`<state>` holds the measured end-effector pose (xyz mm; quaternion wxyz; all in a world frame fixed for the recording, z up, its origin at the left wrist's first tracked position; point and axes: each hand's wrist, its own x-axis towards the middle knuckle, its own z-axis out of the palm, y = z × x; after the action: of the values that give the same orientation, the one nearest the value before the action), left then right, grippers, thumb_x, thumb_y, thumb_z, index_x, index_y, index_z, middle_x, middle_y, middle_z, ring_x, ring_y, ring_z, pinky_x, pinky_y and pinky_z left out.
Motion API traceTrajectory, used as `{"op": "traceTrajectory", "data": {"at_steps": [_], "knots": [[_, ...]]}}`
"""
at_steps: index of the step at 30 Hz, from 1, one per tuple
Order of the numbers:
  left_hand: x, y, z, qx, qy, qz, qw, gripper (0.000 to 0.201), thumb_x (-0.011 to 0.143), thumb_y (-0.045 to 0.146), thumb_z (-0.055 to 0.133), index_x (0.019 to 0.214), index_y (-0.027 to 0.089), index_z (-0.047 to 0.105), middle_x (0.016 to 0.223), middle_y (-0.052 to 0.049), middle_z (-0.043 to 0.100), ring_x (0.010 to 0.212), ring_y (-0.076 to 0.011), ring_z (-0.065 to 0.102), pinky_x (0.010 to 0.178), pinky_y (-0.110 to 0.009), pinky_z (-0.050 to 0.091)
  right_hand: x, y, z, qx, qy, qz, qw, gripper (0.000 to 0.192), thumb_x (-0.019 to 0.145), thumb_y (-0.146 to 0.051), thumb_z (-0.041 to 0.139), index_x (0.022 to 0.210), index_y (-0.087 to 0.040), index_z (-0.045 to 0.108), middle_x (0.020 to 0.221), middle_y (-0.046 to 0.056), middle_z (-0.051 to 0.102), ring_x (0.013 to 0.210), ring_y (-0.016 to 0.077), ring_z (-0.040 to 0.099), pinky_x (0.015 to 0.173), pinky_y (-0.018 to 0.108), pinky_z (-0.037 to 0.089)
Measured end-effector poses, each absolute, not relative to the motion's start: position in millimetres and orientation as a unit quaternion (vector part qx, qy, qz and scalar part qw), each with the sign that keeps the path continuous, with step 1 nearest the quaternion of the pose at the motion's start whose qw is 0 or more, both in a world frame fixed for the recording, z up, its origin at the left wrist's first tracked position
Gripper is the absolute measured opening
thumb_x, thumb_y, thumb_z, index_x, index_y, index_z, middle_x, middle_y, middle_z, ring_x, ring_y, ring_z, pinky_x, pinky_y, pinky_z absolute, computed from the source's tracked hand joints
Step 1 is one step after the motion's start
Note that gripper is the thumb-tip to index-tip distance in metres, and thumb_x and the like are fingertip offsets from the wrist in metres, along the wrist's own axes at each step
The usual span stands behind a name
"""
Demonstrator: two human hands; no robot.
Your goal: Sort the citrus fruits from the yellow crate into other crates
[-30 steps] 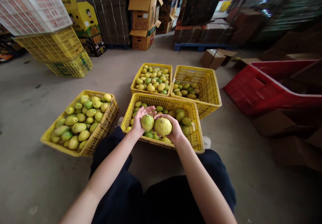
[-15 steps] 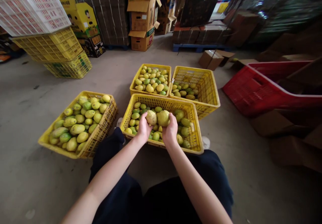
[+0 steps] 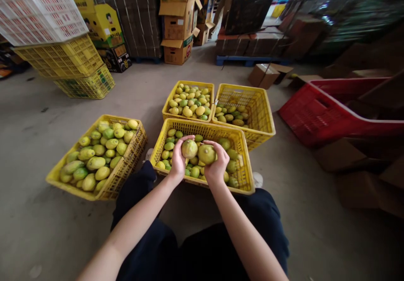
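Over the near yellow crate (image 3: 249, 175), my left hand (image 3: 179, 159) is closed around a yellow-green lemon (image 3: 190, 149). A second, greener lemon (image 3: 207, 154) sits in my right hand (image 3: 217, 163), whose fingers curl over its top and far side. The two lemons are held side by side, their ends turned up towards me. Below them, several green and yellow lemons (image 3: 195, 172) lie in the crate, partly hidden by my hands.
A full crate of lemons (image 3: 97, 152) stands at left. Behind the near crate are another filled crate (image 3: 189, 100) and a part-filled one (image 3: 261, 108). A red bin (image 3: 312, 112) and cardboard boxes are at right. Stacked crates (image 3: 63, 57) stand far left.
Both lemons have been turned in my hands. My fingers have shifted from beside the lemons to over their tops, and the right lemon sits slightly lower.
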<state>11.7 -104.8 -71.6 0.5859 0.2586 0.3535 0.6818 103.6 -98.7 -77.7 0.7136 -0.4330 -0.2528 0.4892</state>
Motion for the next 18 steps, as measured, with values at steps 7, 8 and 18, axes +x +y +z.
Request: {"op": "traceTrajectory", "data": {"at_steps": [7, 8, 18], "knots": [[-4.2, -94.0, -77.3, 0.162, 0.377, 0.661, 0.628, 0.028, 0.082, 0.038, 0.053, 0.085, 0.017, 0.072, 0.094, -0.007, 0.073, 0.106, -0.0261, 0.067, 0.091, -0.032, 0.052, 98.4, -98.0, -76.2, -0.428, -0.283, 0.541, 0.667, 0.018, 0.069, -0.035, 0.062, 0.061, -0.023, 0.072, 0.075, 0.002, 0.072, 0.080, 0.0217, 0.066, 0.078, 0.031, 0.052], [-7.5, -92.6, -82.7, 0.126, 0.387, 0.646, 0.645, 0.025, 0.080, 0.035, 0.054, 0.083, 0.017, 0.071, 0.090, -0.007, 0.073, 0.103, -0.0261, 0.068, 0.089, -0.033, 0.053, 96.7, -97.0, -78.0, -0.443, -0.282, 0.551, 0.649, 0.017, 0.068, -0.035, 0.063, 0.060, -0.023, 0.070, 0.075, 0.001, 0.072, 0.080, 0.0215, 0.066, 0.076, 0.030, 0.052], [-19.7, -97.0, -147.1, -0.055, 0.445, 0.532, 0.719, 0.016, 0.085, 0.032, 0.053, 0.093, 0.021, 0.061, 0.083, -0.007, 0.067, 0.088, -0.0250, 0.071, 0.075, -0.037, 0.058, 107.9, -87.8, -83.0, -0.501, 0.045, 0.734, 0.457, 0.012, 0.083, -0.030, 0.060, 0.074, -0.022, 0.059, 0.057, -0.003, 0.065, 0.057, 0.0178, 0.065, 0.056, 0.030, 0.055]]}}
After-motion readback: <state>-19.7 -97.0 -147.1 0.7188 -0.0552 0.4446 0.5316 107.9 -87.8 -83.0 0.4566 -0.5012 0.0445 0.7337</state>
